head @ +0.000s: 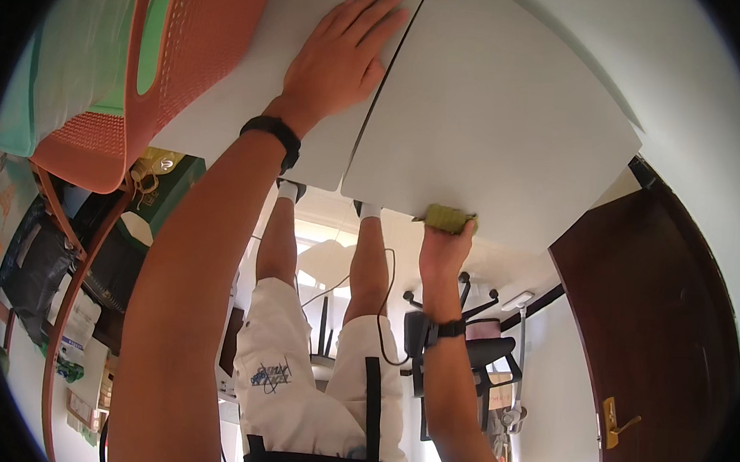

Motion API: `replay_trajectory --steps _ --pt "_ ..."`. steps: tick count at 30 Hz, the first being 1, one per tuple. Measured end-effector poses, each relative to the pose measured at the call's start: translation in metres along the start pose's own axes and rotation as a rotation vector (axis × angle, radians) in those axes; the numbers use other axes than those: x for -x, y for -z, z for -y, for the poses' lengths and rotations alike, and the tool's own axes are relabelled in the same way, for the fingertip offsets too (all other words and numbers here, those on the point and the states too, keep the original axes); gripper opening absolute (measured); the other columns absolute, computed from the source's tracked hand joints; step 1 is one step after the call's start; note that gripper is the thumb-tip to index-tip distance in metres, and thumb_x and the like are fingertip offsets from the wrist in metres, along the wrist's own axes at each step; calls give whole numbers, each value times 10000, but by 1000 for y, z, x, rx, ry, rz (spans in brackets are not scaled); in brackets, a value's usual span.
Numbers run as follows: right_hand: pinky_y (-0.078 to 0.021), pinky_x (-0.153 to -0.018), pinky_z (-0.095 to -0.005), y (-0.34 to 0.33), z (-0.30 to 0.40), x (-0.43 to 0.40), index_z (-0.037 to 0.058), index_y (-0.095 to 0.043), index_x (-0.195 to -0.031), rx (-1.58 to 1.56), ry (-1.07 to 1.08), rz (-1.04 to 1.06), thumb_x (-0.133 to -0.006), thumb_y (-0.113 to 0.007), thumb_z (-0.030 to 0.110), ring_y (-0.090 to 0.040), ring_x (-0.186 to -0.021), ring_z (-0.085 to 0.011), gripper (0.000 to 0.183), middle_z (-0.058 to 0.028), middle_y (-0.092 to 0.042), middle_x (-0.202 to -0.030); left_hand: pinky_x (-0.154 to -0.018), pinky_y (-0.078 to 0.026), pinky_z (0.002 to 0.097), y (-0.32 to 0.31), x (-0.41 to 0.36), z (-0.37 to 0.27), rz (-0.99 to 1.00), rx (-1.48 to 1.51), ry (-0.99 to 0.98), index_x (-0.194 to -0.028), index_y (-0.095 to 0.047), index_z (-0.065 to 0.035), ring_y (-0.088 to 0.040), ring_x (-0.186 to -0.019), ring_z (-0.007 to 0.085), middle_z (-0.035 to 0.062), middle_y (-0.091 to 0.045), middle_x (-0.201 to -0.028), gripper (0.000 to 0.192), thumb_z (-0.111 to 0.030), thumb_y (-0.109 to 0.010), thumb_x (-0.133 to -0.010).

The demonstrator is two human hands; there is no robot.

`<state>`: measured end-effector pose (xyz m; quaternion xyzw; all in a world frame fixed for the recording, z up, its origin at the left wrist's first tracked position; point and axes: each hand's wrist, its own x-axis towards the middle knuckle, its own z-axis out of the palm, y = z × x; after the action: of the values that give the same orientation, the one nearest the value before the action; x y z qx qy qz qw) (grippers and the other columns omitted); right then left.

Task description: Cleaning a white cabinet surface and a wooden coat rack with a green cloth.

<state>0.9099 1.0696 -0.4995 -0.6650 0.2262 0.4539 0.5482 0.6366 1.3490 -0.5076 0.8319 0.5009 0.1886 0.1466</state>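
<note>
My left hand lies flat, palm down, on the pale table top, beside the dark seam that runs between its two panels. The fingers are slightly spread and hold nothing. At the table's near edge my right hand grips an olive-green cloth or sponge, folded into a small pad; which of the two it is cannot be made out. The pad touches or hangs just over that edge. Part of it is hidden by my fingers.
A coral plastic basket with green contents stands at the table's left. Below it are shelves with bags and boxes. A black office chair and a cable are near my legs. A dark brown door stands right.
</note>
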Motion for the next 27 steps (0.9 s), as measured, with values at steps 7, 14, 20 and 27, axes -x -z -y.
replay_trajectory --steps 7,14,20,27 --pt "-586 -1103 -587 75 119 -99 -32 -642 -1397 168 29 -225 -1173 -343 307 -705 -1249 -376 504 -182 -716 -1372 -1319 -416 502 6 8 11 44 -20 31 -1603 -584 -102 -458 -1605 297 43 -469 -1775 679 -26 -589 -928" --pt "-641 -793 -444 129 106 -184 54 -822 -1098 1718 200 -387 -1047 -619 162 -762 -925 -281 236 -48 -809 -1150 -1320 -426 487 14 16 16 81 -54 -8 -1622 -570 -108 -460 -1606 286 38 -482 -1769 691 -28 -603 -937" --pt "-587 -1038 -472 115 164 -190 78 -669 -1515 528 117 -308 -1177 -334 519 -715 -1236 -342 649 -98 -718 -1451 -1322 -424 485 11 14 21 57 -51 -13 -1625 -569 -109 -446 -1613 278 33 -460 -1783 690 -29 -607 -940" --pt "-315 -1338 -604 32 203 -177 -115 -280 -1732 1521 943 -744 -1203 -333 638 -357 -1644 -495 922 -343 -325 -1790 -1391 -280 489 -4 -22 -17 98 84 37 -1584 -565 13 -365 -1661 359 190 -445 -1760 656 -101 -602 -939"
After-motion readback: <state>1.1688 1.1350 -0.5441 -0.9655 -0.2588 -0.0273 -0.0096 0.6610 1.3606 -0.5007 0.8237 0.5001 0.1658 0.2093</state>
